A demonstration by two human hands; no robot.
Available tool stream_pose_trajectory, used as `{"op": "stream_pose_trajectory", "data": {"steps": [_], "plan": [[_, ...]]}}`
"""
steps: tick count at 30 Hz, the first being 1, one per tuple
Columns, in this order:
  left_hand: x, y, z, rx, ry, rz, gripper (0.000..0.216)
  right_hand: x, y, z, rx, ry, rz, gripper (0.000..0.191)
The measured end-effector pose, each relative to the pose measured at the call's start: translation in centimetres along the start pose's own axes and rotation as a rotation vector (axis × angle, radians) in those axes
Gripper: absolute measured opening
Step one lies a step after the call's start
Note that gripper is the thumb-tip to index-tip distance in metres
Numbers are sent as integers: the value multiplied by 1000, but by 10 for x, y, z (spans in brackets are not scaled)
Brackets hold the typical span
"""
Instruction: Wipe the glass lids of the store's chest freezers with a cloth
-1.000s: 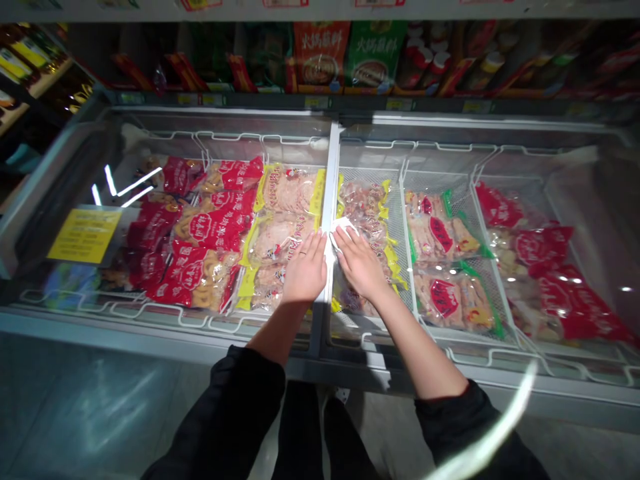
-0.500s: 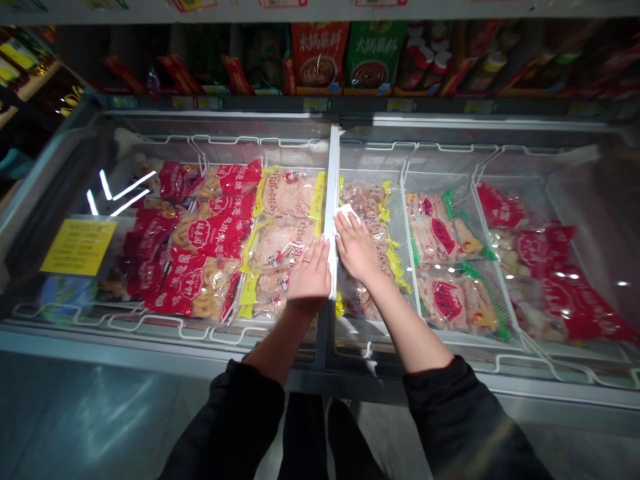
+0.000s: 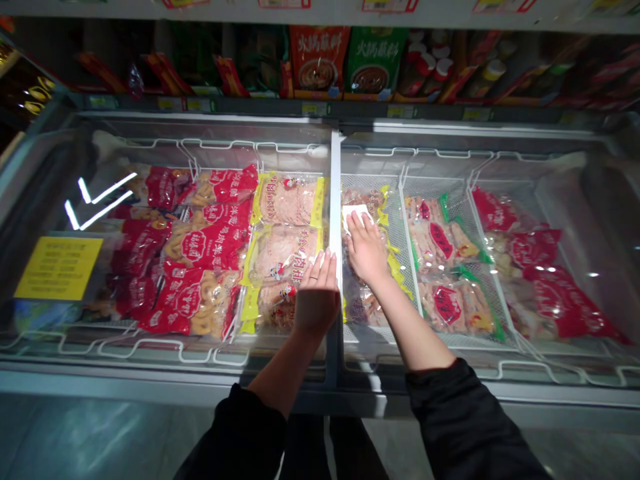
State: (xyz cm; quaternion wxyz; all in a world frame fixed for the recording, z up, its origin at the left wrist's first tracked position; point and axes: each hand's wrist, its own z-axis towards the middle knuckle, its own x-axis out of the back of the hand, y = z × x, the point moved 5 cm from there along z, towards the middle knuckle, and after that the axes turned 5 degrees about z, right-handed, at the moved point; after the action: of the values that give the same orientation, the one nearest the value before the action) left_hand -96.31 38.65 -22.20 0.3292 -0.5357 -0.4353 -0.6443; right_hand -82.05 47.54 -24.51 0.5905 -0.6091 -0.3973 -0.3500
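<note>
My right hand (image 3: 367, 248) presses a white cloth (image 3: 357, 213) flat against the right glass lid (image 3: 450, 157) of a chest freezer, just right of the middle frame bar (image 3: 335, 173). Part of the cloth is hidden under the palm and fingers. Just left of the bar, my left hand (image 3: 320, 287) lies on the left glass lid (image 3: 295, 155), fingers stretched out and holding nothing. Beneath the glass, below both hands, are yellow-edged bags of frozen meat (image 3: 287, 253).
Red bags (image 3: 210, 233) of frozen food fill the left side; green-edged packs (image 3: 443, 240) and more red bags (image 3: 540, 247) lie in baskets on the right. A yellow notice (image 3: 60, 268) is at the left. Behind stands a shelf of boxes (image 3: 375, 61) and jars.
My right hand has slid slightly to the right with the cloth. My left hand has shifted a little toward me along the middle bar. The camera view has moved slightly.
</note>
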Motion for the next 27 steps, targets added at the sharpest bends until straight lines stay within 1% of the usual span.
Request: {"op": "stream_pose_trajectory", "data": {"steps": [2, 4, 7, 9, 11, 14, 15, 17, 18, 19, 22, 24, 26, 27], "plan": [[2, 0, 1, -2, -38, -16, 67, -5, -11, -2, 49, -10, 13, 62], [4, -1, 2, 2, -59, -33, 69, -6, -14, -18, 93, -20, 21, 63], [5, -2, 1, 3, -71, -49, 69, -3, -5, -48, 147, -45, 13, 62], [5, -2, 0, 3, -73, -61, 68, 1, 3, -56, 139, -38, 4, 62], [6, -3, -1, 10, -74, -75, 65, 5, 10, -46, 82, 2, 5, 62], [10, -8, 6, 6, -61, -93, 63, 8, 14, -9, -43, 81, 27, 62], [12, -12, 13, 10, -46, -90, 63, 7, 12, 4, -70, 94, 35, 62], [17, -20, 35, 32, -15, -70, 63, 5, 5, 24, -60, 80, 42, 62], [19, -26, 50, 73, -8, -54, 64, 3, 0, 28, -31, 61, 40, 62], [20, -29, 67, 79, -32, -46, 64, 2, -5, 27, 4, 38, 36, 61], [21, -36, 121, 126, -52, -30, 63, 1, -10, 4, 94, -20, 22, 60], [19, -38, 151, 150, -32, -46, 62, 4, -4, -16, 122, -37, 10, 60], [11, -39, 172, 168, -19, -83, 61, 9, 9, -24, 120, -25, -5, 59], [6, -39, 178, 167, -15, -102, 61, 13, 18, -21, 103, -10, -10, 60]]}}
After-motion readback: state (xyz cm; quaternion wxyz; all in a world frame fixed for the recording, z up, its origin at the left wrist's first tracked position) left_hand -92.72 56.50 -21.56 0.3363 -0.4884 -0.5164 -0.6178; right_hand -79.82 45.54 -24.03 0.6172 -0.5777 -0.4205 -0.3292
